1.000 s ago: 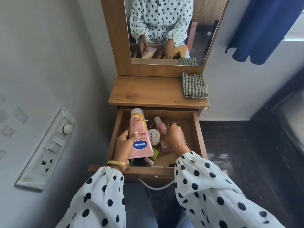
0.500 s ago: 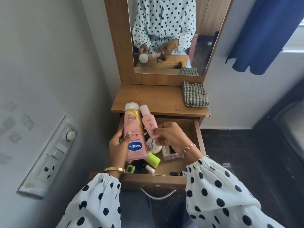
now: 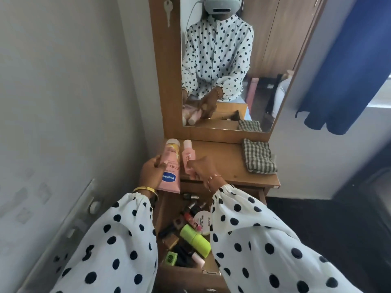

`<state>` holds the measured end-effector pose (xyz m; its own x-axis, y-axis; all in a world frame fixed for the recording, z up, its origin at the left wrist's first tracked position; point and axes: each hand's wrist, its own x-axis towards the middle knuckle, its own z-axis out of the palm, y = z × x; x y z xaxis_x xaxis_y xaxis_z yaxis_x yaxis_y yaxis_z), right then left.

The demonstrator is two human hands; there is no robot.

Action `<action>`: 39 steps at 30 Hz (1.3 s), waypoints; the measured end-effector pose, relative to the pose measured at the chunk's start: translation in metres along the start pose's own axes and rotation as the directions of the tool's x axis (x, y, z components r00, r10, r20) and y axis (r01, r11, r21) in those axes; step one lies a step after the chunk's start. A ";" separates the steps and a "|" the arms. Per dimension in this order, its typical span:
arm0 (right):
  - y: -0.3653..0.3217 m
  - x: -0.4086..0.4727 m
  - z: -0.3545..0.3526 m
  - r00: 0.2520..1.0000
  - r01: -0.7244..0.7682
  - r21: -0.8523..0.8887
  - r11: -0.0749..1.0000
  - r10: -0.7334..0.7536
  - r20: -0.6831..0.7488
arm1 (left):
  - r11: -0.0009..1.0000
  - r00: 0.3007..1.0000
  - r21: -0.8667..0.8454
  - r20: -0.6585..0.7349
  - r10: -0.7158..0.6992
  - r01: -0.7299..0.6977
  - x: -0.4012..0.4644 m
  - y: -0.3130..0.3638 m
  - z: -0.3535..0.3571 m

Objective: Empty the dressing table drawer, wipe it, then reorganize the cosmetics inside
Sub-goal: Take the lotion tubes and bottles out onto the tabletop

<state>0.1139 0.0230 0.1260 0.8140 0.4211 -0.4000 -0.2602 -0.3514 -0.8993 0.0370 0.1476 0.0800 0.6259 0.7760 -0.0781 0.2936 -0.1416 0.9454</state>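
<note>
My left hand [image 3: 150,173] grips a pink Vaseline tube [image 3: 170,166] over the left end of the wooden dressing table top [image 3: 222,159]. Beside it, my right hand [image 3: 202,169] holds a small pink bottle [image 3: 188,158] above the same surface. Below my arms the open drawer [image 3: 188,273] still holds several cosmetics: a lime green tube [image 3: 195,240], a white round jar [image 3: 204,222], nail polish bottles [image 3: 191,208] and a small green pot [image 3: 171,258]. My sleeves hide the drawer's sides.
A folded checked cloth [image 3: 258,156] lies on the right of the table top. The mirror [image 3: 232,60] rises behind it. A wall with a switch panel [image 3: 84,214] is close on the left, and a blue curtain [image 3: 349,60] hangs at the right.
Both hands have lifted the Vaseline tube and the pink bottle out of the drawer and carried them forward over the table top. The view has tilted upward.
</note>
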 end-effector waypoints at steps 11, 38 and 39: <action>0.011 0.042 0.019 0.964 0.229 -0.028 0.973 -0.231 -0.130 | 0.940 0.994 0.338 -0.084 0.073 -0.040 0.045 0.003 0.009; 0.085 -0.029 -0.021 0.953 0.301 0.142 0.943 -0.291 -0.086 | 0.909 0.856 0.037 -0.323 0.404 -0.415 -0.086 -0.014 0.023; 0.095 -0.034 -0.025 0.952 0.299 0.046 0.953 -0.294 -0.088 | 0.911 0.871 0.022 -0.286 0.400 -0.412 -0.097 -0.019 0.025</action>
<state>0.0747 -0.0454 0.0590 0.8969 0.4306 -0.1004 -0.0284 -0.1704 -0.9850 -0.0108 0.0598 0.0620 0.4555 0.7948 0.4010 0.0253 -0.4618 0.8866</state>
